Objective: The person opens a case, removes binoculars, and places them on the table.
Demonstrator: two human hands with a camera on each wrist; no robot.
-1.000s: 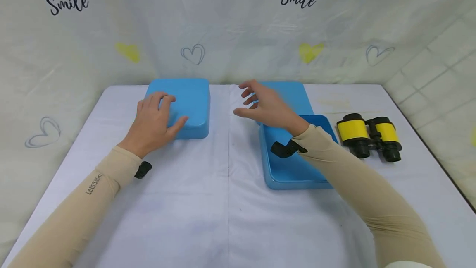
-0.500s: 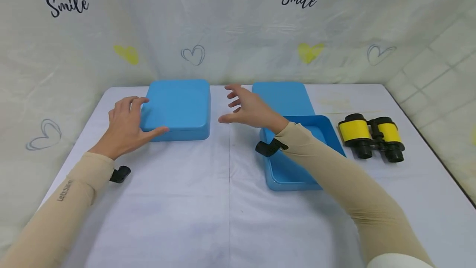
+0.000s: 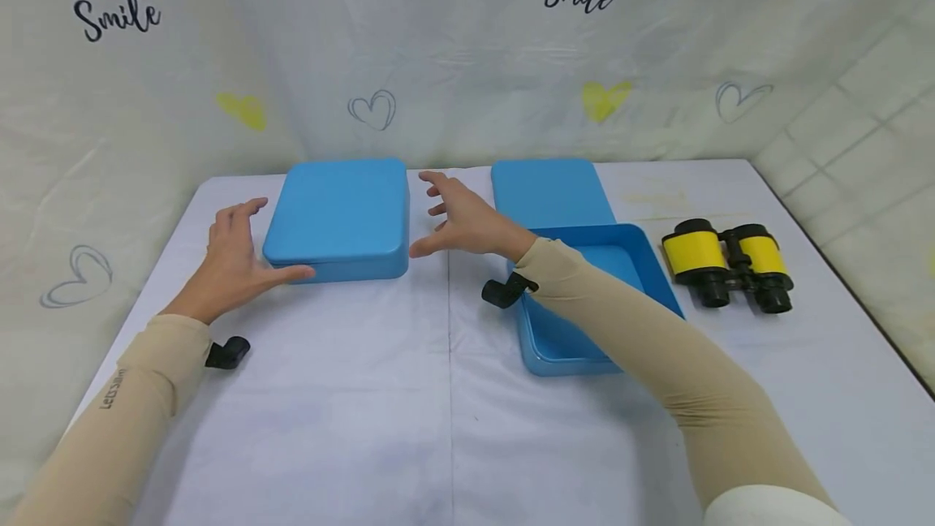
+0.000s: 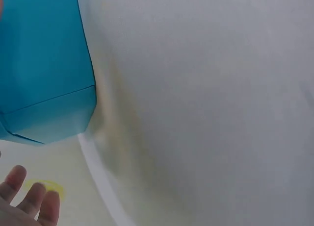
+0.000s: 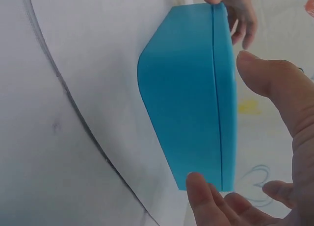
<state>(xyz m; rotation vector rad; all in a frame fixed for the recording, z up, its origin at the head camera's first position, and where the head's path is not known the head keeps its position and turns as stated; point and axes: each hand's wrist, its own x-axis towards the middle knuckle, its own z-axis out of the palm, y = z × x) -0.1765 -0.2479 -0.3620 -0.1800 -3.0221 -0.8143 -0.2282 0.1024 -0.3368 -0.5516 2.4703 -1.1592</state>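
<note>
A blue box (image 3: 339,209) with its lid on sits at the back left of the table. My left hand (image 3: 230,266) is at its left side, fingers spread, the thumb reaching along the front left corner. On the other side, my right hand (image 3: 471,230) hovers by the box's right wall, thumb and fingers apart and nothing in them. Seen from the right wrist, the box wall (image 5: 181,93) lies between the thumb and fingertips, the lid seam running along it. The left wrist view shows a box corner (image 4: 44,69) above several fingertips.
An uncovered blue box (image 3: 570,364) stands right of the middle, under my right forearm, its visible inside bare. Behind it lies a flat blue lid (image 3: 551,193). Yellow and black binoculars (image 3: 694,254) rest at the right. A patterned curtain (image 3: 482,47) hangs behind the table.
My left hand has moved off the top of the lidded box to its left side. My right hand has moved left, away from over the uncovered box, to the lidded box's right side.
</note>
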